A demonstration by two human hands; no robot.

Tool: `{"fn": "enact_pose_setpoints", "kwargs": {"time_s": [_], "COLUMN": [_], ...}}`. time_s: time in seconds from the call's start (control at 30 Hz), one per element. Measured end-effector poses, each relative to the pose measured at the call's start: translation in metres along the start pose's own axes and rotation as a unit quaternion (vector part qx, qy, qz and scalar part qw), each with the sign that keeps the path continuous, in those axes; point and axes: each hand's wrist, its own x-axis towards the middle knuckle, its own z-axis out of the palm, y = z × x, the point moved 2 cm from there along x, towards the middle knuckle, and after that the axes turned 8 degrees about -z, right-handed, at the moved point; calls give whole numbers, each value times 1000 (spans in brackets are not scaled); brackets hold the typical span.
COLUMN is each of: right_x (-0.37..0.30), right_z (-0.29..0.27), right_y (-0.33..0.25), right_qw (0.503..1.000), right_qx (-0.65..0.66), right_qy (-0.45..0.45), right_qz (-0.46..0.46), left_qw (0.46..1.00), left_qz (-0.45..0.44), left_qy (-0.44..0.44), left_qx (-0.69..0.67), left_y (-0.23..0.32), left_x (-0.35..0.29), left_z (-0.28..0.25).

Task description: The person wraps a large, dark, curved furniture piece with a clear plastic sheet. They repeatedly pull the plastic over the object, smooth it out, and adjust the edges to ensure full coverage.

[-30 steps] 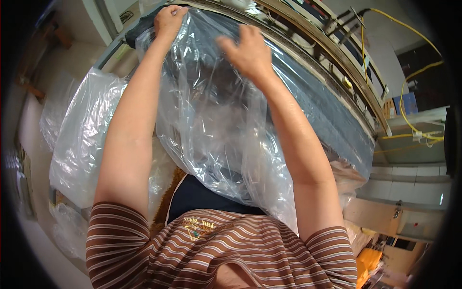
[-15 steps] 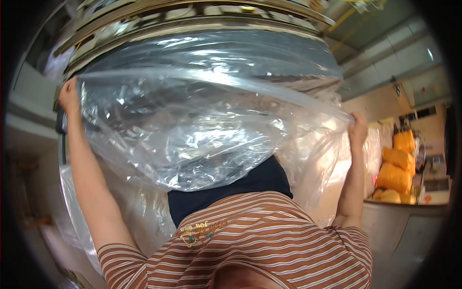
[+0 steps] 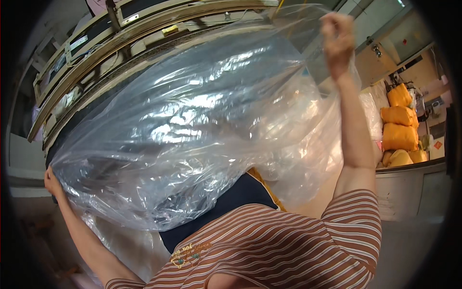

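Note:
A wide, clear plastic sheet point(image 3: 192, 115) stretches between my two hands, wrinkled and shiny, its lower folds hanging in front of my waist. My left hand point(image 3: 51, 180) pinches one edge of it at the far left. High on the right, my right hand point(image 3: 338, 41) is closed on the opposite edge; its fingers are slightly blurred. Under the film lies a dark surface point(image 3: 115, 103), seen only through the plastic.
A long frame with wooden rails point(image 3: 159, 19) and wiring runs along the far side. Several stacked orange bundles point(image 3: 400, 137) stand at the right, beyond a metal-fronted counter point(image 3: 402, 195). More clear plastic point(image 3: 115, 236) hangs at my lower left.
My right hand has risen and moved farther away, lifting its edge of the sheet. My left hand appears lower and nearer. The whole view has turned, so the rails now slant.

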Motion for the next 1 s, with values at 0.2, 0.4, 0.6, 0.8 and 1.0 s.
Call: {"fn": "enact_pose_setpoints", "kwargs": {"time_s": [0.2,0.4,0.6,0.8,1.0], "right_x": [-118,-81,-64,-70,-63], "right_z": [89,120,143,189,207], "right_y": [69,45,70,104,71], "right_qw": [948,932,967,912,943], "right_qx": [-61,-198,-77,171,51], "right_qy": [-311,-304,-241,-277,-252], "right_qz": [33,-3,9,250,210], "left_qw": [993,988,992,993,999], "left_qz": [31,15,46,34,-31], "left_qy": [-33,34,9,10,30], "left_qx": [112,150,116,109,-16], "left_y": [-50,-55,-70,-54,-62], "left_x": [14,2,11,5,-5], "left_z": [-30,-31,-38,-39,-131]}}
